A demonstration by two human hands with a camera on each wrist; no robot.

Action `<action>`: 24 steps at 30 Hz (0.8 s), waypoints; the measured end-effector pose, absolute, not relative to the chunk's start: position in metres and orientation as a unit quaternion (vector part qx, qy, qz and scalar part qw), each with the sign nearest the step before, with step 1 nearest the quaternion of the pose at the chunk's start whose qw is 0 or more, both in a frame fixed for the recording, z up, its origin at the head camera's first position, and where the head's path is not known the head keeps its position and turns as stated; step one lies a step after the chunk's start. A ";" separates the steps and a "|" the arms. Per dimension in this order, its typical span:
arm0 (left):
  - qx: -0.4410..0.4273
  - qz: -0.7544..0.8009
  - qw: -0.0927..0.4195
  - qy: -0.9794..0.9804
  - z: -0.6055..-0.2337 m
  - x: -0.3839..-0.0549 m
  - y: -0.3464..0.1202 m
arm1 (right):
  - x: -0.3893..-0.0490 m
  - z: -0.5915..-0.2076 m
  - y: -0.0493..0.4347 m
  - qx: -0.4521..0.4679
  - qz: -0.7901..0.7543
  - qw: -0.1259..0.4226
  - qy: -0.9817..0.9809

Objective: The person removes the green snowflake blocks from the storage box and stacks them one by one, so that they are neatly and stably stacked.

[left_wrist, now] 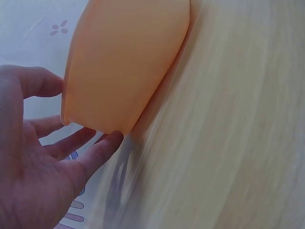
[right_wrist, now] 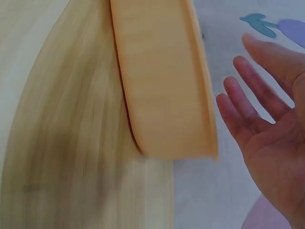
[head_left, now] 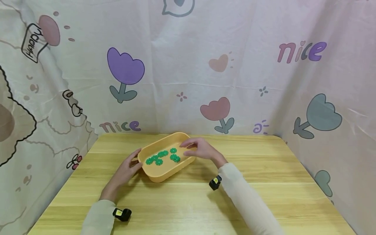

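A yellow-orange plastic tray [head_left: 164, 171] with rounded corners lies slantwise on the wooden table. Several small green flower-shaped pieces [head_left: 159, 162] lie inside it, mostly toward the left and middle. At the tray's left end my left hand [head_left: 124, 169] holds it, fingers at the rim and handle; the left wrist view shows the thumb [left_wrist: 112, 143] against the end wall. Over the right end hovers my right hand [head_left: 201, 149], its fingers spread and nothing between them. In the right wrist view this hand [right_wrist: 271, 114] stands beside the rim, with a gap between.
The light wooden table [head_left: 249, 182] reaches back to a printed cloth [head_left: 182, 65] that hangs behind and at both sides. Black wrist cameras sit on the left sleeve [head_left: 98, 217] and the right sleeve [head_left: 246, 195].
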State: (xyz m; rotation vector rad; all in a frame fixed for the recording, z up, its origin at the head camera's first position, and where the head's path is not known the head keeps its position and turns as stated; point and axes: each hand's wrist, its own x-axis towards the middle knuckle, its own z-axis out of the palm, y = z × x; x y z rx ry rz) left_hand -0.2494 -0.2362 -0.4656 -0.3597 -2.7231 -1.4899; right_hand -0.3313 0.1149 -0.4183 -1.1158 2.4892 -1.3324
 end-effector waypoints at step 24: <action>-0.109 -0.485 0.010 -0.867 -0.465 -0.249 -0.232 | -0.369 -0.441 0.051 -0.401 -0.275 0.149 0.861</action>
